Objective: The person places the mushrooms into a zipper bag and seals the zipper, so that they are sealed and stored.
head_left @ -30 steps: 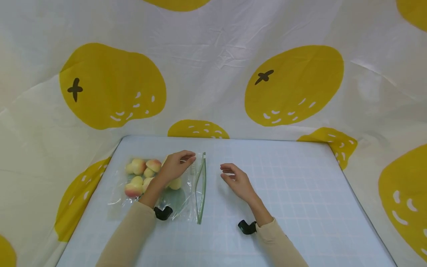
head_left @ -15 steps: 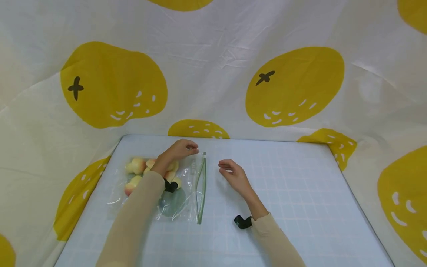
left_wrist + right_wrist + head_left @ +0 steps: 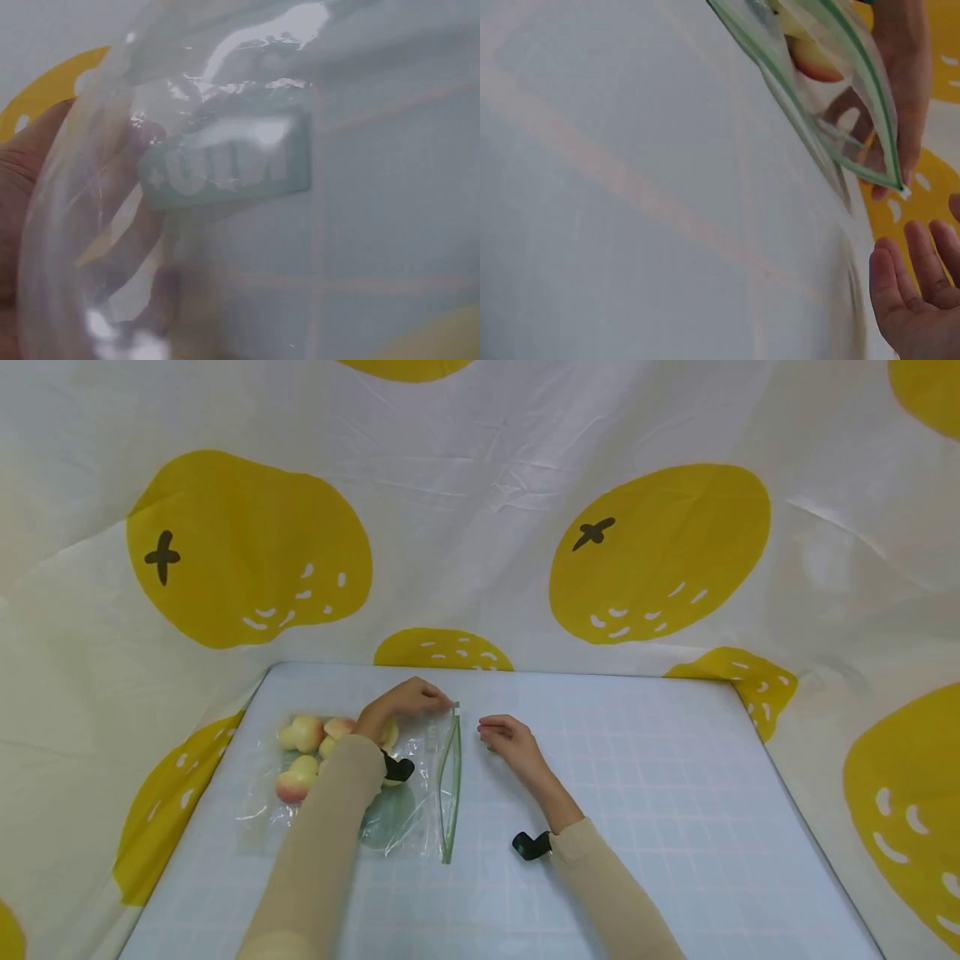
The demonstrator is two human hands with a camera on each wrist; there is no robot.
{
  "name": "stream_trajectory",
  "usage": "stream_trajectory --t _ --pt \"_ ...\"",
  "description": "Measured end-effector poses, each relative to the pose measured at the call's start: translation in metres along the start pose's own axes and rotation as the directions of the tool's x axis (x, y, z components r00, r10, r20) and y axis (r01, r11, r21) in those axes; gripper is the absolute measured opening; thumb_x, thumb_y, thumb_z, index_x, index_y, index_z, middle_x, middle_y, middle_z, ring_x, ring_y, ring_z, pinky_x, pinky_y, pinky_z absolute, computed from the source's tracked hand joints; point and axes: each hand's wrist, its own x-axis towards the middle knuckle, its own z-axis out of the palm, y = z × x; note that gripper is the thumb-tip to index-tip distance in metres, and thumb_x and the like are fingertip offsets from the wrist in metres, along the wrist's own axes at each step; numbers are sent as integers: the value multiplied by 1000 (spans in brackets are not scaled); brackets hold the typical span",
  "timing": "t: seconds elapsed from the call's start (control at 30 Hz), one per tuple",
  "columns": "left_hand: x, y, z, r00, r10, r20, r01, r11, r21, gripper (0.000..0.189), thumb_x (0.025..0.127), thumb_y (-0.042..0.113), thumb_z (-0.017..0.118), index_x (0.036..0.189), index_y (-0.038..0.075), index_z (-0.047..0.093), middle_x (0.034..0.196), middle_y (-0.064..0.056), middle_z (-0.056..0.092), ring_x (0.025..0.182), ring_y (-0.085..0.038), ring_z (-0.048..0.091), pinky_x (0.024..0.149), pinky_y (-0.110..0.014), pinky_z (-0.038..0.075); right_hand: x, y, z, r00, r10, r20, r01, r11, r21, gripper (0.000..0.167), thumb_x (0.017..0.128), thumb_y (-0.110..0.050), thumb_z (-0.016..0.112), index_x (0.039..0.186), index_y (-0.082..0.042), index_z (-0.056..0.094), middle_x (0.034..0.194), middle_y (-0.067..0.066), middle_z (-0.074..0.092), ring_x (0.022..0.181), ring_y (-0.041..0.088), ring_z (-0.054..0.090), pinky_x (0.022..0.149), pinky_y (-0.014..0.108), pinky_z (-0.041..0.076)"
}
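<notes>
A clear zip bag (image 3: 408,827) with a green zip strip lies flat on the table, its mouth gaping to the right. Inside are several yellow-and-red fruit-like pieces (image 3: 292,783). My left hand (image 3: 408,697) reaches over the bag, fingertips right at the white slider (image 3: 456,710) on the zip's far end. Through the plastic its bent fingers (image 3: 135,240) show in the left wrist view; I cannot tell whether they pinch the corner. My right hand (image 3: 513,743) hovers to the right of the strip, fingers loosely curved and holding nothing; the right wrist view shows its fingers (image 3: 924,262) apart.
The bag rests on the left half of a pale checked table (image 3: 675,827). Behind and at the sides hangs a white cloth (image 3: 465,552) with big yellow fruit prints. Each wrist carries a small black camera (image 3: 531,846).
My left hand has moved away from me and right, from over the bag to the zip's far end. My right hand has shifted left toward the strip. The bag stays in place.
</notes>
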Motion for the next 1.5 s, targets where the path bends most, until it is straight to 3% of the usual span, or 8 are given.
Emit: stream_trajectory --t 0.07,0.37,0.63,0.83,1.0,1.2,1.5 --pt "2 -1 2 1000 -10 14 10 1000 -18 29 96 37 67 107 13 80 105 0 73 102 -19 62 99 -40 45 6 3 5 999 31 -16 -30 999 31 30 97 -8 65 124 6 64 118 21 67 101 20 65 82 32 55" --pt "7 3 5 995 -79 59 85 992 -98 29 95 39 68 93 12 79 89 2 72 93 -16 57 93 -36 41 33 6 26 992 112 -66 -112 994 -1 28 99 -19 65 118 1 67 107 10 69 98 21 63 81 33 55" --pt "13 -1 9 986 -118 119 130 986 -101 32 97 41 65 102 13 79 103 1 72 105 -18 57 101 -39 40 41 4 31 984 140 -107 -151 983 -105 27 97 -28 66 105 -3 74 92 5 67 83 16 57 67 28 53" --pt "13 -2 11 979 -159 131 173 979 -106 36 97 43 64 107 12 79 111 0 71 110 -20 57 103 -41 39 43 4 35 981 131 -141 -160 963 -218 23 96 -24 68 99 -3 76 92 3 69 75 13 56 59 25 48" --pt "12 -4 12 977 -182 112 196 972 -127 37 97 42 65 110 10 78 110 -1 71 108 -20 56 103 -41 39 45 3 36 980 149 -132 -180 949 -260 22 97 -24 67 100 -4 76 97 4 69 79 15 57 62 25 49" --pt "12 -3 13 976 -190 107 207 964 -170 33 97 36 66 107 6 78 102 -1 70 101 -19 55 98 -38 40 47 2 37 977 168 -134 -196 952 -236 24 97 -23 66 102 -1 75 99 6 69 83 16 57 68 27 50" --pt "13 -6 15 982 -173 78 184 967 -175 32 96 36 68 102 7 79 99 1 70 97 -18 54 94 -35 40 46 0 38 980 156 -120 -180 956 -229 21 97 -19 65 99 1 74 97 7 69 89 19 60 81 33 51"
